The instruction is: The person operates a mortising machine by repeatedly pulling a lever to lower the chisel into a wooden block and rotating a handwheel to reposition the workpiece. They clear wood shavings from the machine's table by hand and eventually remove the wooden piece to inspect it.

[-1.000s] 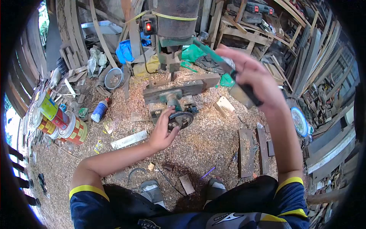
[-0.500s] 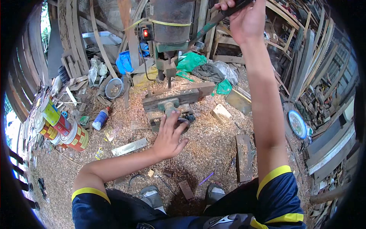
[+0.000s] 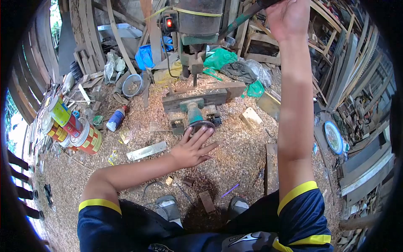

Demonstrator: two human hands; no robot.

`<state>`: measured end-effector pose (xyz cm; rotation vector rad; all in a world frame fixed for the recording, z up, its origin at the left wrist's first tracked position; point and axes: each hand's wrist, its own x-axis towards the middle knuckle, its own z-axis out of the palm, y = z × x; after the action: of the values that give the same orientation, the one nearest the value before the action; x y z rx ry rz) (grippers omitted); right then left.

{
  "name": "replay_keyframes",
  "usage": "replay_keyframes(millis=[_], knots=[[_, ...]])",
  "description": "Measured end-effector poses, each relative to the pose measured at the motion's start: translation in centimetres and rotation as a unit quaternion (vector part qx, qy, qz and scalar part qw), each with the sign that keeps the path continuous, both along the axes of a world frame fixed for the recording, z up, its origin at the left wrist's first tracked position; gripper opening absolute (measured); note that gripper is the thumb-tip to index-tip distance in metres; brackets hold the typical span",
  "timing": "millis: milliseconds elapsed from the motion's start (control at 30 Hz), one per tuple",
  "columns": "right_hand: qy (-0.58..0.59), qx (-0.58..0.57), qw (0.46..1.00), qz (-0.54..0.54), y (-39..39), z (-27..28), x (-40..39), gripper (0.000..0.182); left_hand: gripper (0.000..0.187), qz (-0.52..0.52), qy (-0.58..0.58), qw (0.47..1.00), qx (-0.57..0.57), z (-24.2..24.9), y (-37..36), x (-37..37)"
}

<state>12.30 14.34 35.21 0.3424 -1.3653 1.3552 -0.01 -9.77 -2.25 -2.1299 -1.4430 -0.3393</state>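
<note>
My left hand (image 3: 195,149) lies with its fingers stretched and apart, fingertips on the near rim of a round handwheel (image 3: 202,124). The wheel belongs to a green vise (image 3: 194,111), in which a wooden board (image 3: 201,99) lies crosswise. Above the board, a bit (image 3: 194,80) points down from a machine head (image 3: 197,25) like a drill press, its red switch (image 3: 169,22) lit. Raised at the upper right, my right hand (image 3: 289,19) is at the black-gripped end of the machine's lever (image 3: 243,17); the top edge cuts off its fingers, which appear closed round the grip.
Wood shavings cover the floor. Stacked paint cans (image 3: 89,136) and a blue bottle (image 3: 116,119) stand or lie on the left. Wood pieces (image 3: 147,151) lie around, with a round plate-like thing (image 3: 333,137) at right. Planks (image 3: 348,75) lean along the right side.
My left hand has moved from the wheel's top and shaft side to its near rim, fingers now flatter. The view has shifted slightly. My right hand stays at the lever.
</note>
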Motion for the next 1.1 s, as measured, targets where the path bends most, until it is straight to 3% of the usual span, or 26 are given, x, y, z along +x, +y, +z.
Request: replay_keyframes(millis=[100,167,333,633,700,733,800,833,867,900,933,967,1033,1067,1100], knots=[[-0.01,0.005,1.0,-0.008,-0.2,0.0,0.2,0.053,0.064,0.009,0.007,1.0,-0.003,0.3,-0.2,0.0],[-0.003,0.004,1.0,-0.018,-0.2,0.0,-0.1,0.053,0.068,0.047,-0.052,0.997,-0.014,0.5,0.1,0.7],[0.008,0.016,0.999,-0.031,0.2,0.0,-0.1,0.053,0.082,-0.013,0.031,0.999,-0.02,-1.7,-0.9,-1.1],[-0.037,0.025,0.999,0.01,0.5,0.8,0.6,0.049,0.07,0.015,-0.069,0.997,-0.031,0.6,0.8,0.2],[-0.024,0.007,1.0,0.009,-0.7,1.9,0.8,0.031,0.068,0.017,-0.087,0.996,-0.02,1.7,1.7,-0.6],[-0.025,0.007,1.0,0.009,-1.5,2.6,0.8,0.031,0.067,0.033,-0.122,0.992,-0.005,2.4,2.3,-1.1],[0.013,-0.064,0.996,-0.064,-3.5,4.2,0.5,0.011,0.064,0.038,-0.188,0.981,0.031,4.5,3.3,-1.7],[0.012,-0.062,0.996,-0.064,-3.2,4.7,0.6,0.011,0.064,0.037,-0.19,0.981,0.033,4.9,3.9,-2.1],[-0.039,0.017,0.997,-0.068,-2.1,5.5,0.9,0.008,0.061,0.031,-0.217,0.975,0.036,5.2,4.4,-2.5],[-0.091,0.096,0.989,-0.07,-0.5,6.3,1.3,0.013,0.059,0.025,-0.244,0.969,0.039,5.4,4.8,-2.7],[-0.16,0.142,0.977,0.018,2.5,7.3,2.1,0.015,0.053,0.02,-0.269,0.962,0.043,5.8,5.0,-2.7],[-0.161,0.143,0.976,0.019,2.5,7.5,2.1,0.015,0.053,0.021,-0.271,0.961,0.043,5.6,5.2,-2.8],[-0.283,0.154,0.934,0.155,1.4,8.0,2.3,0.027,0.042,-0.063,-0.381,0.922,0.0,5.1,5.5,-3.5],[-0.26,0.141,0.954,0.053,-0.3,7.2,2.4,0.039,0.042,-0.06,-0.383,0.922,-0.001,4.9,5.5,-3.9],[-0.261,0.14,0.954,0.056,-0.3,6.8,2.1,0.039,0.036,-0.081,-0.415,0.905,-0.034,4.7,5.5,-4.4]])
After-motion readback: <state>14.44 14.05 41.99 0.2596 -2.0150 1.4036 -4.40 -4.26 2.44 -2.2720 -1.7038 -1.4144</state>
